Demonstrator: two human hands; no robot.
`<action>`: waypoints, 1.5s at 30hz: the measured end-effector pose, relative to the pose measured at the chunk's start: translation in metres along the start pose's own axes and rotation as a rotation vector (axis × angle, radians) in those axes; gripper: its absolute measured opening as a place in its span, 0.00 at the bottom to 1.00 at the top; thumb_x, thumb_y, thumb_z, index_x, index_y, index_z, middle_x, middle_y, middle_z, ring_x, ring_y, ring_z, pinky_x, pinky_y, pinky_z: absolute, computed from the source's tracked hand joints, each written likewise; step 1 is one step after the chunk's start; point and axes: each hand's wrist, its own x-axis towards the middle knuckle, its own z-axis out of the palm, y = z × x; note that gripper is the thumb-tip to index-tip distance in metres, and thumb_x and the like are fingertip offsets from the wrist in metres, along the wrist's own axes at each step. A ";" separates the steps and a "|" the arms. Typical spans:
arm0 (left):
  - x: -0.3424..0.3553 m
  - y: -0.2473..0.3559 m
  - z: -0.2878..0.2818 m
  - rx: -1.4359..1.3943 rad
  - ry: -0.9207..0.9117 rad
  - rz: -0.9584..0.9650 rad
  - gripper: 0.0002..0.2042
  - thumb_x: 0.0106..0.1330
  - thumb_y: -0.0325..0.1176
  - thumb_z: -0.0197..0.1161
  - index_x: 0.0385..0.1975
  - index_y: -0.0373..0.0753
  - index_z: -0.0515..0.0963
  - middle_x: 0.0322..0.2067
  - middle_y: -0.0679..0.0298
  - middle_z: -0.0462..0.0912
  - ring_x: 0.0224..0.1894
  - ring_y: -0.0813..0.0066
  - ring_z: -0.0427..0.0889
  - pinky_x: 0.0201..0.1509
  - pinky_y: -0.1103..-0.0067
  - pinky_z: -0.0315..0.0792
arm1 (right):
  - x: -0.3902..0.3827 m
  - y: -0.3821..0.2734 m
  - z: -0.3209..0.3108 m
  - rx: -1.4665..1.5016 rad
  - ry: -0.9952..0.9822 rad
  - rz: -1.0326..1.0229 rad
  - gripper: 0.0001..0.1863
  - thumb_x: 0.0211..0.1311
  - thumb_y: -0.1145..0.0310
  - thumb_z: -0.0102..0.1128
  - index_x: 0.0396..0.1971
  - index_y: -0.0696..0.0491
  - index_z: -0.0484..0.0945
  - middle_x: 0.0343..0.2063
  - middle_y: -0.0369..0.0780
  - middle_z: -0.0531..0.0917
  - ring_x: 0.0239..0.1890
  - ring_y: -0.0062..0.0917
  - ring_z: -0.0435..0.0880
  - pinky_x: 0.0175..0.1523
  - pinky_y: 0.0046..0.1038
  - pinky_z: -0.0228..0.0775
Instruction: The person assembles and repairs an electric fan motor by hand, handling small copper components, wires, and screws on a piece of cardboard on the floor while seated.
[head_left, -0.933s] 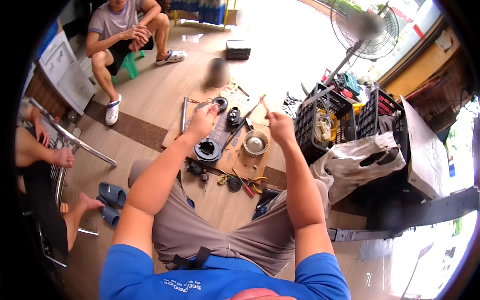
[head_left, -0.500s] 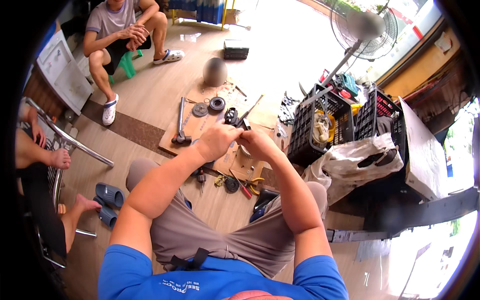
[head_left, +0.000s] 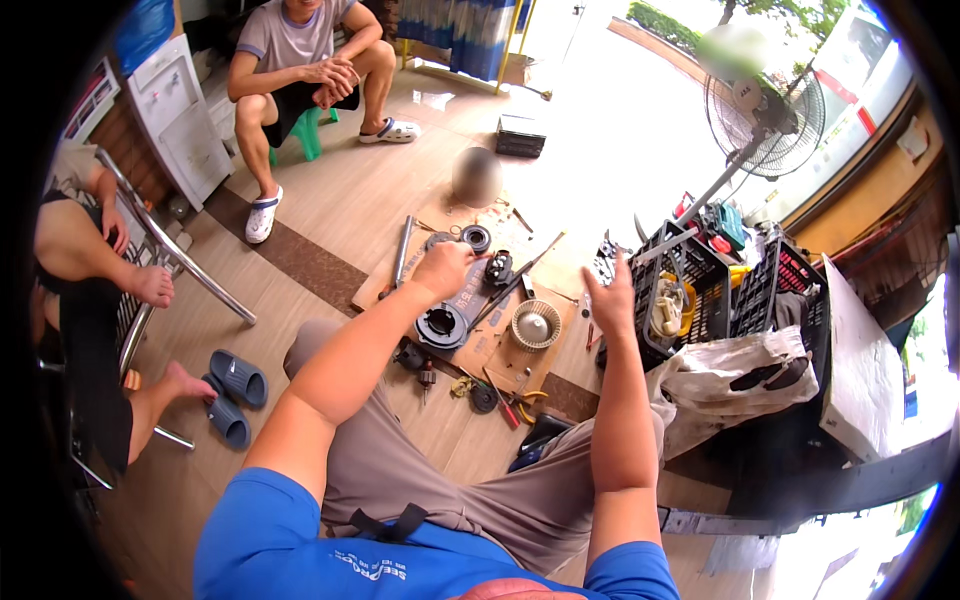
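Observation:
My left hand (head_left: 442,270) hovers over the cardboard (head_left: 385,275) on the floor, beside a black ring (head_left: 475,238) and a grey disc (head_left: 438,241). Its fingers are bent together; whatever they may hold is hidden. Off to the right, my right hand (head_left: 611,302) is raised with thumb and fingers apart and nothing visible in it. Between the hands lie a small black motor-like part (head_left: 497,268) and a white finned fan wheel (head_left: 536,325). A grey housing with a round opening (head_left: 441,325) rests below my left hand.
A red-handled screwdriver (head_left: 502,400) and yellow-handled pliers (head_left: 530,402) lie nearest me. Black crates (head_left: 700,280) of tools and a standing fan (head_left: 765,115) are at right. A person on a green stool (head_left: 307,135) sits far left; another sits on a metal-framed chair (head_left: 180,255).
My hands, together over the cardboard before, have parted: the left moved left toward the ring, the right swung right and opened. The fan wheel and grey housing now show. The view has shifted.

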 end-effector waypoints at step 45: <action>-0.036 0.049 -0.018 -0.583 -0.551 -0.022 0.07 0.68 0.31 0.59 0.35 0.34 0.80 0.22 0.66 0.81 0.22 0.81 0.78 0.25 0.81 0.72 | -0.047 -0.043 0.051 -0.254 -0.203 -0.727 0.07 0.54 0.67 0.66 0.33 0.50 0.81 0.30 0.38 0.84 0.35 0.33 0.82 0.46 0.33 0.69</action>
